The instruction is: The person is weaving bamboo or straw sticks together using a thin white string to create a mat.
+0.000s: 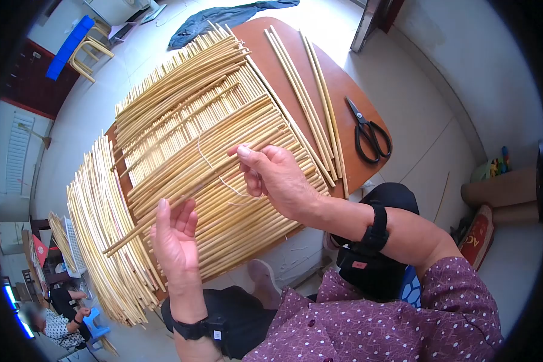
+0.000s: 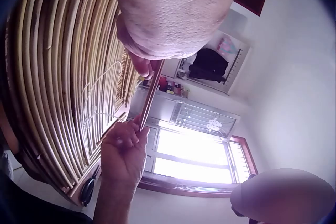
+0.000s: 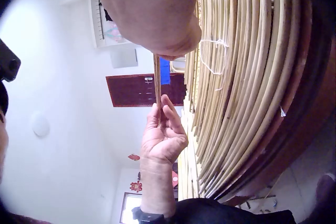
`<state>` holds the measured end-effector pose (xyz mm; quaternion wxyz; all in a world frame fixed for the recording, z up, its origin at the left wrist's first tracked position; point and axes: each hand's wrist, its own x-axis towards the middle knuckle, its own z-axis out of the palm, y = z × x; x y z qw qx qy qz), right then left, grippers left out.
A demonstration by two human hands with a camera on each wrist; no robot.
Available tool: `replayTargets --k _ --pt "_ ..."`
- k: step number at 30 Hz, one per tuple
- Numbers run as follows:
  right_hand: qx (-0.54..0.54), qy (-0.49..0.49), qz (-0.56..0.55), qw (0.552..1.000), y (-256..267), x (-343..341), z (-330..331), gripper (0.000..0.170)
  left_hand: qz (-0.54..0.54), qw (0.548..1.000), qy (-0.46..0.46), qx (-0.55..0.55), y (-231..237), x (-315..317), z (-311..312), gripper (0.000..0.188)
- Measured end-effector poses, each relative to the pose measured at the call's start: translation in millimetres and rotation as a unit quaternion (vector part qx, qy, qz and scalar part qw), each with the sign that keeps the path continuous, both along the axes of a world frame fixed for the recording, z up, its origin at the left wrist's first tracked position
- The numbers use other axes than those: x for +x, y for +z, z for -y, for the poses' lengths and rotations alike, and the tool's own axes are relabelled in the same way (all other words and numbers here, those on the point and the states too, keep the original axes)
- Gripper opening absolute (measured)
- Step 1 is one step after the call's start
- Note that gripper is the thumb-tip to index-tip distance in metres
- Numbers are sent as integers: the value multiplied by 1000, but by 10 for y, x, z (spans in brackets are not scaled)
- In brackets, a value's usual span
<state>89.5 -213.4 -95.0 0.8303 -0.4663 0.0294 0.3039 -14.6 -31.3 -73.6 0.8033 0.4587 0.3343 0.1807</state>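
Above the slatted stick mat, both hands hold a long, thin wooden stick, seen also in the left wrist view as a narrow length. Whether it is one stick or two side by side, I cannot tell. My right hand pinches it between thumb and fingers. Further down its length my left hand holds it between thumb and raised fingers, as the right wrist view also shows for that left hand. A thin white string hangs in loops by the sticks, partly behind them.
Loose sticks and black-handled scissors lie on the brown table. More sticks are bunched at the left. Dark cloth is beyond the table; a seated person is at lower left.
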Motion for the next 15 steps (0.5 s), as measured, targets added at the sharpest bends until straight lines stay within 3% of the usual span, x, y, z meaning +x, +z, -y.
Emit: replayTargets --k 6,10,15 --pt "-9 -14 16 1000 -84 34 24 24 42 999 -18 -24 -52 5 43 24" --pt "67 -38 -58 995 -140 95 50 19 99 995 -27 14 -44 62 138 20" --pt "70 -47 -89 992 -162 176 123 18 145 988 -19 53 -10 45 94 25"
